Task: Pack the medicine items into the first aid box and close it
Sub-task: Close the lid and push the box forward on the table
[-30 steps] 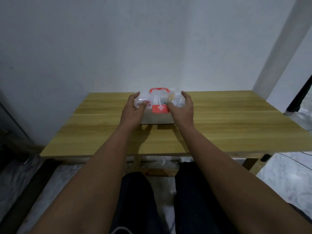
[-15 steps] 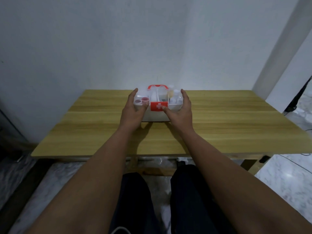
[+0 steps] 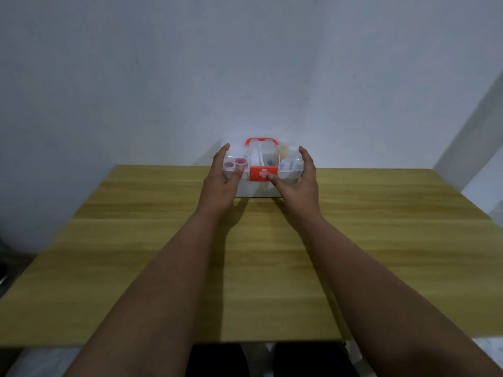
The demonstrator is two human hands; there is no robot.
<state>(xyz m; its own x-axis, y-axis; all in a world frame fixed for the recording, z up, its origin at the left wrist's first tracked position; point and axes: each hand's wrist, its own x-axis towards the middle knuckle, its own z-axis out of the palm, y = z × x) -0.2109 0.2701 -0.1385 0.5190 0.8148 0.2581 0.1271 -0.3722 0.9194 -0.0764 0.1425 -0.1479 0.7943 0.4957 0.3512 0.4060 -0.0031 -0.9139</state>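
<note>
A small first aid box (image 3: 258,190) of clear white plastic stands near the far edge of the wooden table (image 3: 381,240). Its see-through lid is down, with a red handle (image 3: 261,140) on top and a red latch (image 3: 263,173) bearing a white cross at the front. Two pink-capped bottles (image 3: 234,163) and other pale items show through the lid. My left hand (image 3: 221,180) cups the box's left end, thumb on the lid's front. My right hand (image 3: 298,180) cups the right end, its thumb by the latch.
A plain pale wall rises just behind the table. At the far right a white column (image 3: 473,137) slants upward. The table's near edge lies over my lap. Bare wooden top stretches left, right and in front of the box.
The view has tipped upward and the box now appears farther away on the table. Both hands have stayed at the box's ends, with the fingers spread a little wider.
</note>
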